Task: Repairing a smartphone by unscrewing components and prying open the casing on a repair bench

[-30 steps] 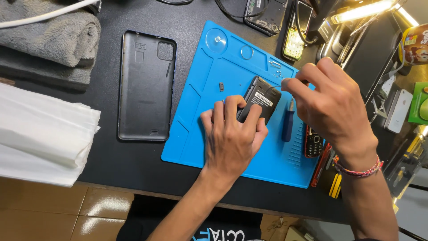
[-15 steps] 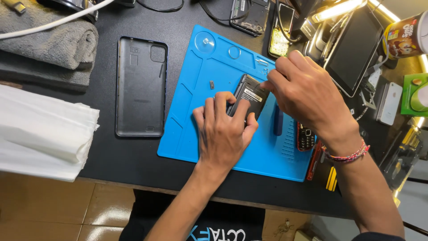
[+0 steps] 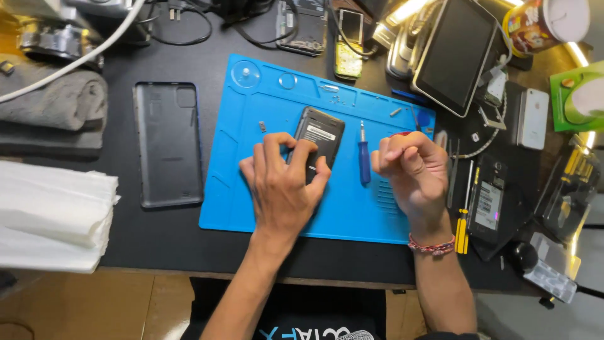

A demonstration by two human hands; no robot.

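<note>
Nearest, at the front of the black bench [image 3: 157,239]: left hand [image 3: 283,186] spread over the lower end of the small dark opened phone [image 3: 319,135], fingertips clamped on its edges, apparently to pin it flat. Just right, right hand [image 3: 409,173] lifted clear of the phone, fingers curled shut in a loose fist, perhaps pinching some tiny part, too small to tell. Between the two hands, a blue-handled screwdriver [image 3: 364,157] lying loose, within easy reach. Underneath all this, the blue silicone work mat [image 3: 239,189], with small loose screws [image 3: 262,126] set apart near its upper trays. Left of the mat, a detached dark plastic back cover [image 3: 168,145], inner side up. Farther back, a black tablet [image 3: 450,53] propped on clutter.
</note>
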